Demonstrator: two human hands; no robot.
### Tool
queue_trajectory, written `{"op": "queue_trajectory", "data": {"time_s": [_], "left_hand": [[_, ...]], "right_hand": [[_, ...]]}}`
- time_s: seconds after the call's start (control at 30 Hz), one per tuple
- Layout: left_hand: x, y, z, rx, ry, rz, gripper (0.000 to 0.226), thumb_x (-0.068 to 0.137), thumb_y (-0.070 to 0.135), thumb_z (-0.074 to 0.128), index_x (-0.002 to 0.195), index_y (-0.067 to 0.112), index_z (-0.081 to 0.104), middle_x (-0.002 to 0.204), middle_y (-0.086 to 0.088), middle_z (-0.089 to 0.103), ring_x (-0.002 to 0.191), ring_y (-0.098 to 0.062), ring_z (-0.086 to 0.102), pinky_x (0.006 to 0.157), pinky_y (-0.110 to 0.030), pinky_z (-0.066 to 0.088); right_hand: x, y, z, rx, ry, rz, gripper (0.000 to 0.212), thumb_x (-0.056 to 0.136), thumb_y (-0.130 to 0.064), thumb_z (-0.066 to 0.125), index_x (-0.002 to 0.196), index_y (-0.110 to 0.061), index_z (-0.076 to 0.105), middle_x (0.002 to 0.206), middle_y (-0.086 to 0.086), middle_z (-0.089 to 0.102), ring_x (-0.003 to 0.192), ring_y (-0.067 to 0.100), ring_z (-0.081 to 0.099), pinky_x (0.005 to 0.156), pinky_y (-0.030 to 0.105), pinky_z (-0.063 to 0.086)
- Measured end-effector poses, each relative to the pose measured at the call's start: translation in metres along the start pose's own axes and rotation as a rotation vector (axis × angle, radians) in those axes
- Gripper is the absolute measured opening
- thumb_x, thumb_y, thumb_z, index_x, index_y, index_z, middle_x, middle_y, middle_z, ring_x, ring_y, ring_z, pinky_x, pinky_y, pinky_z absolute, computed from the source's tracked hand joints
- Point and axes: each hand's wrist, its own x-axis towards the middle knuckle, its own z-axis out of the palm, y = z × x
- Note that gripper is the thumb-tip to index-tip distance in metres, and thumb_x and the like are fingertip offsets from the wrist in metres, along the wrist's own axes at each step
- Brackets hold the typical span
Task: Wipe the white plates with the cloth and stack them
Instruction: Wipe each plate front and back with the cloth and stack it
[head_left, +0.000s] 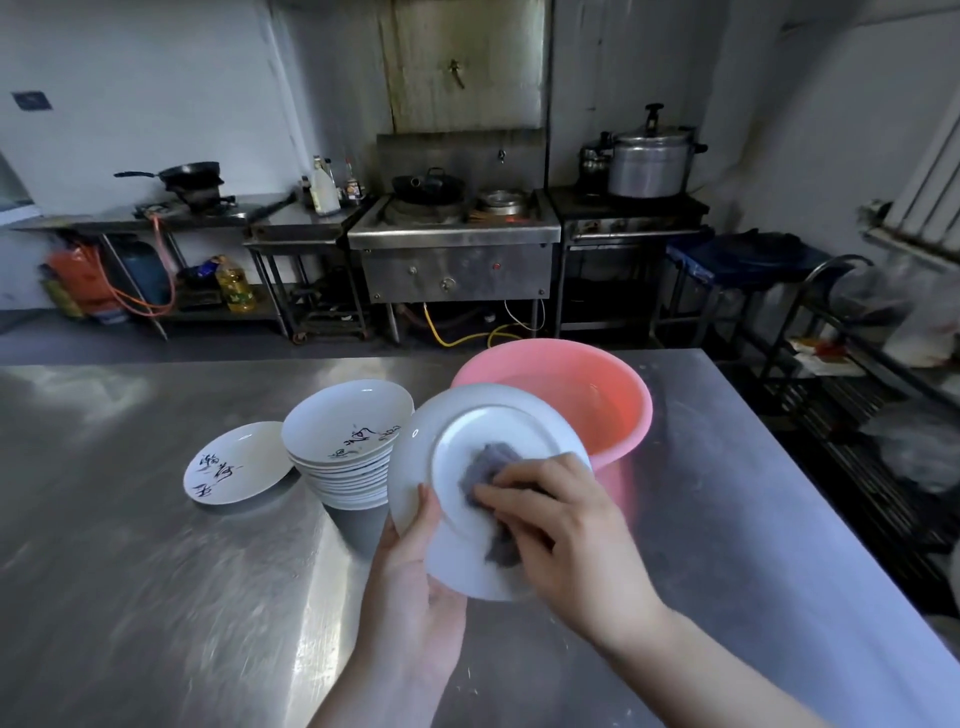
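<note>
The left hand (415, 587) grips a round white ceramic plate (457, 457) by its lower edge, thumb over the rim and fingers hidden behind it. The plate is held tilted above the brushed stainless-steel table (156, 597), underside toward the camera.

The right hand (566, 540) presses a crumpled grey-purple cloth (491, 467) against the plate's recessed base, fingers curled over the cloth. The cloth shows above and below the fingertips.

Just beyond the left hand, touching the held plate's left edge in this view, stands a stack of white ceramic plates (348, 457); the top one carries dark brush lettering. Farther to the left of that hand, a single white lettered plate (239, 462) lies flat on the table beside the stack.

Beyond the right hand, behind the held plate, stands a pink plastic basin (587, 395).
</note>
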Motion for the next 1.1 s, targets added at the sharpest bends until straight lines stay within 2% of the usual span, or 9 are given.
{"op": "queue_trajectory", "data": {"time_s": [0.1, 0.27, 0.33, 0.43, 0.57, 0.7, 0.83, 0.97, 1.1], "left_hand": [[-0.004, -0.002, 0.004, 0.042, 0.022, 0.038, 0.041, 0.087, 0.025, 0.056, 0.126, 0.012, 0.065, 0.123, -0.015, 0.069, 0.117, -0.031, 0.064, 0.102, -0.051, 0.046], [-0.004, 0.003, 0.016, -0.042, 0.023, 0.010, 0.048, 0.082, 0.027, 0.059, 0.126, 0.009, 0.064, 0.117, -0.017, 0.071, 0.098, -0.026, 0.072, 0.077, -0.035, 0.056], [-0.002, 0.004, 0.022, -0.104, 0.024, -0.063, 0.055, 0.082, 0.032, 0.059, 0.130, 0.004, 0.060, 0.122, -0.018, 0.068, 0.103, -0.027, 0.070, 0.083, -0.032, 0.056], [0.003, 0.008, 0.026, -0.092, -0.006, -0.082, 0.058, 0.083, 0.037, 0.058, 0.129, 0.003, 0.058, 0.116, -0.017, 0.069, 0.099, -0.029, 0.069, 0.079, -0.034, 0.057], [0.008, 0.008, 0.022, -0.063, 0.007, 0.070, 0.049, 0.089, 0.028, 0.055, 0.136, 0.015, 0.058, 0.126, -0.010, 0.068, 0.122, -0.029, 0.061, 0.107, -0.056, 0.041], [0.006, 0.007, 0.013, -0.008, -0.034, 0.058, 0.049, 0.085, 0.026, 0.058, 0.133, 0.016, 0.060, 0.126, -0.009, 0.069, 0.122, -0.030, 0.061, 0.107, -0.055, 0.041], [0.001, 0.009, 0.007, 0.107, -0.083, 0.126, 0.052, 0.081, 0.017, 0.064, 0.133, 0.014, 0.060, 0.128, -0.009, 0.067, 0.124, -0.028, 0.059, 0.109, -0.050, 0.040], [-0.003, 0.009, 0.003, 0.279, -0.171, 0.240, 0.054, 0.077, 0.011, 0.066, 0.130, 0.017, 0.062, 0.125, -0.008, 0.069, 0.119, -0.027, 0.064, 0.100, -0.041, 0.048], [-0.006, 0.014, 0.004, 0.431, -0.310, 0.306, 0.048, 0.078, 0.008, 0.067, 0.124, 0.023, 0.068, 0.122, -0.008, 0.071, 0.115, -0.025, 0.066, 0.094, -0.031, 0.054]], "right_hand": [[0.005, 0.005, 0.000, -0.040, 0.097, 0.160, 0.026, 0.079, 0.002, 0.073, 0.099, -0.016, 0.077, 0.096, -0.004, 0.068, 0.081, 0.024, 0.055, 0.074, 0.027, 0.045], [-0.008, -0.017, 0.015, 0.000, 0.147, 0.005, 0.022, 0.086, -0.007, 0.065, 0.103, -0.016, 0.075, 0.100, -0.003, 0.067, 0.084, 0.021, 0.055, 0.074, 0.029, 0.047], [-0.009, -0.022, 0.019, 0.006, 0.209, 0.032, 0.023, 0.089, -0.007, 0.060, 0.106, -0.016, 0.074, 0.104, -0.004, 0.066, 0.086, 0.019, 0.053, 0.077, 0.025, 0.046], [-0.013, -0.010, 0.011, -0.029, 0.202, -0.132, 0.027, 0.089, -0.005, 0.057, 0.110, -0.012, 0.073, 0.111, -0.001, 0.064, 0.088, 0.019, 0.052, 0.083, 0.024, 0.042], [-0.014, 0.019, 0.000, 0.030, 0.421, 0.084, 0.024, 0.089, -0.005, 0.058, 0.108, -0.012, 0.072, 0.106, -0.002, 0.063, 0.095, 0.015, 0.053, 0.080, 0.035, 0.046], [-0.026, 0.021, 0.003, 0.034, 0.405, 0.033, 0.024, 0.091, -0.009, 0.058, 0.110, -0.015, 0.071, 0.110, -0.007, 0.060, 0.097, 0.018, 0.055, 0.082, 0.033, 0.047], [-0.011, 0.032, -0.012, 0.097, 0.508, 0.324, 0.028, 0.088, -0.002, 0.063, 0.108, -0.022, 0.069, 0.103, -0.012, 0.061, 0.096, 0.020, 0.060, 0.085, 0.027, 0.048], [0.019, 0.025, -0.024, 0.158, 0.339, 0.386, 0.031, 0.087, -0.005, 0.066, 0.101, -0.033, 0.071, 0.097, -0.018, 0.064, 0.095, 0.006, 0.060, 0.082, 0.008, 0.040], [0.029, 0.008, -0.024, 0.056, 0.170, 0.045, 0.023, 0.088, -0.010, 0.062, 0.103, -0.021, 0.074, 0.100, -0.009, 0.064, 0.091, 0.016, 0.056, 0.083, 0.020, 0.042]]}}
